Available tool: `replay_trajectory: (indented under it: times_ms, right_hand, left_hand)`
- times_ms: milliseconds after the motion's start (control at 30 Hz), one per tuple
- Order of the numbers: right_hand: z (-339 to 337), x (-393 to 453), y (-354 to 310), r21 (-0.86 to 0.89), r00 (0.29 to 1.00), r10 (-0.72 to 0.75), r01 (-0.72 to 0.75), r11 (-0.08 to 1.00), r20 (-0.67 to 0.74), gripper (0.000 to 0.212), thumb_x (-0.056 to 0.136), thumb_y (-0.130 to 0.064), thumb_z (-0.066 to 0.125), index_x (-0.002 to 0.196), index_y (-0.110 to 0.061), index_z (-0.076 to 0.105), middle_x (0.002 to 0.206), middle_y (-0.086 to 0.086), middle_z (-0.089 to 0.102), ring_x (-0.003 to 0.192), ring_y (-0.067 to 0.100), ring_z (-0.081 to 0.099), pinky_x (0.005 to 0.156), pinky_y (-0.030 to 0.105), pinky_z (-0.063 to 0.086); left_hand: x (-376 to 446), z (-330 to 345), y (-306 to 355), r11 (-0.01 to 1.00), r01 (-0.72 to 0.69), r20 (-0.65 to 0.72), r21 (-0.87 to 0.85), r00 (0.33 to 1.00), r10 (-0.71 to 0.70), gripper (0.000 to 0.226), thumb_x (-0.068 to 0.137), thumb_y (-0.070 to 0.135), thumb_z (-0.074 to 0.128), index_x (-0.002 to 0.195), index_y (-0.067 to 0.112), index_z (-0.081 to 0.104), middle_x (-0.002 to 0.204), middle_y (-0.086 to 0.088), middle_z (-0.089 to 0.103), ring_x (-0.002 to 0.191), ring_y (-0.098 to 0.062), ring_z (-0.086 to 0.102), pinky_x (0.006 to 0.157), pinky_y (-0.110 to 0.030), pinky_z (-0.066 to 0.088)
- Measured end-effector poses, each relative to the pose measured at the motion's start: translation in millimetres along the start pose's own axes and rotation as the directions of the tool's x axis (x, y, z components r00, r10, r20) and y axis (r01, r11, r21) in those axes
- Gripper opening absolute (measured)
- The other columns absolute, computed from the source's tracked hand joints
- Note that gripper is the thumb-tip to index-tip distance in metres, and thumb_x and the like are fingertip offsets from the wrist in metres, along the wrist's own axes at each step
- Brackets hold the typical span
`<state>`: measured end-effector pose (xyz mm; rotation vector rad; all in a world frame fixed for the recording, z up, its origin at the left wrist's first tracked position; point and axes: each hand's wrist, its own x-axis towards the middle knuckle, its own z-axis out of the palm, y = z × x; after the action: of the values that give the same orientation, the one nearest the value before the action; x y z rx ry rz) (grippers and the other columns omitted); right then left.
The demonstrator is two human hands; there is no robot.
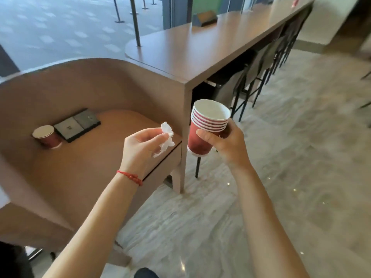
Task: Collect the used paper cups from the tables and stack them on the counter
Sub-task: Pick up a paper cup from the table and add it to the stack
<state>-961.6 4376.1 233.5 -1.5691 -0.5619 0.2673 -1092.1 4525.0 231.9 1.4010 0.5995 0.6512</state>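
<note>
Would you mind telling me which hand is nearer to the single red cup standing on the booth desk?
Left. The left hand, pinching a tissue, is nearer the cup; the right hand holds the cup stack farther right.

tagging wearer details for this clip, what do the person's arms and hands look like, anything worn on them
Both forearms are bare, with no sleeves in view. The left hand has a thin red cord bracelet at its wrist. The right hand shows no ring, watch or glove, and neither hand is gloved.
</note>
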Motion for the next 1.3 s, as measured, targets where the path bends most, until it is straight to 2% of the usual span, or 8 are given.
replay_trajectory:
  times_ms: [167, 300, 467, 633, 767, 967, 1100, 1300]
  right_hand:
    - [-61, 4, 16, -0.044, 0.973, 0.026, -0.037, 0.998, -0.231, 0.047, 0.067, -0.017, 0.084, 0.107, -0.020, 0.059, 0.096, -0.010, 0.066, 0.080, -0.008, 0.062, 0.067, 0.008, 0.046]
    - [-94, 1, 25, -0.060, 0.915, 0.045, -0.076, 0.995, -0.401, 0.046, 0.067, -0.017, 0.084, 0.106, -0.018, 0.058, 0.093, -0.011, 0.066, 0.076, -0.011, 0.062, 0.063, 0.005, 0.045]
    - [-113, 14, 11, -0.072, 0.830, 0.050, -0.108, 0.992, -0.555, 0.046, 0.067, -0.013, 0.083, 0.105, -0.018, 0.057, 0.094, -0.011, 0.066, 0.076, -0.012, 0.062, 0.065, 0.005, 0.045]
    - [-117, 29, 14, -0.065, 0.801, 0.043, -0.101, 0.993, -0.597, 0.046, 0.068, -0.011, 0.082, 0.106, -0.018, 0.057, 0.098, -0.010, 0.067, 0.082, -0.009, 0.063, 0.068, 0.008, 0.047]
    - [-129, 44, 21, -0.037, 0.795, 0.068, -0.114, 0.993, -0.603, 0.052, 0.068, -0.014, 0.082, 0.114, -0.017, 0.058, 0.105, -0.009, 0.068, 0.094, -0.003, 0.064, 0.073, 0.011, 0.048]
    - [-173, 77, 47, -0.005, 0.750, 0.103, -0.140, 0.990, -0.654, 0.054, 0.070, -0.011, 0.081, 0.118, -0.012, 0.057, 0.109, -0.004, 0.068, 0.097, 0.001, 0.064, 0.079, 0.016, 0.050]
    - [-218, 110, 71, 0.018, 0.749, 0.126, -0.151, 0.988, -0.650, 0.054, 0.069, -0.012, 0.081, 0.117, -0.013, 0.057, 0.108, -0.006, 0.068, 0.096, 0.000, 0.064, 0.077, 0.014, 0.049]
    - [-315, 166, 71, 0.029, 0.730, 0.144, -0.168, 0.985, -0.669, 0.054, 0.065, -0.018, 0.084, 0.112, -0.020, 0.058, 0.107, -0.008, 0.068, 0.099, 0.003, 0.065, 0.079, 0.018, 0.051]
  left_hand:
    - [30, 66, -4, 1.000, 0.015, 0.193, 0.017, 0.981, -0.018, 0.006, 0.076, 0.013, 0.073, 0.076, 0.018, 0.075, 0.070, -0.005, 0.063, 0.054, -0.007, 0.049, 0.056, -0.018, 0.044]
    - [53, 107, -10, 0.998, -0.001, 0.332, 0.061, 0.943, -0.020, 0.010, 0.076, 0.015, 0.074, 0.071, 0.024, 0.073, 0.058, 0.011, 0.065, 0.051, 0.000, 0.054, 0.053, -0.013, 0.047]
    - [87, 145, 12, 0.998, -0.007, 0.477, 0.061, 0.878, -0.024, 0.008, 0.078, 0.014, 0.072, 0.074, 0.021, 0.072, 0.073, 0.002, 0.067, 0.059, -0.002, 0.057, 0.056, -0.010, 0.048]
    - [111, 167, 10, 0.998, -0.003, 0.542, 0.069, 0.840, -0.035, 0.004, 0.079, 0.012, 0.071, 0.078, 0.016, 0.071, 0.071, -0.002, 0.063, 0.053, 0.000, 0.053, 0.055, -0.012, 0.047]
    - [134, 196, 1, 0.995, 0.032, 0.572, 0.100, 0.816, -0.083, 0.002, 0.079, 0.013, 0.071, 0.079, 0.015, 0.072, 0.073, -0.005, 0.065, 0.062, -0.008, 0.055, 0.058, -0.012, 0.049]
    - [169, 252, -24, 0.987, 0.075, 0.609, 0.139, 0.780, -0.145, 0.005, 0.079, 0.013, 0.071, 0.076, 0.017, 0.072, 0.053, 0.013, 0.064, 0.051, 0.001, 0.054, 0.056, -0.010, 0.049]
    - [194, 307, -45, 0.983, 0.103, 0.611, 0.155, 0.772, -0.177, 0.008, 0.078, 0.013, 0.071, 0.074, 0.019, 0.072, 0.059, 0.012, 0.067, 0.058, -0.005, 0.056, 0.057, -0.012, 0.050]
    - [223, 421, -36, 0.974, 0.117, 0.642, 0.196, 0.736, -0.217, 0.007, 0.077, 0.014, 0.072, 0.072, 0.019, 0.072, 0.075, -0.013, 0.061, 0.065, -0.017, 0.052, 0.061, -0.021, 0.045]
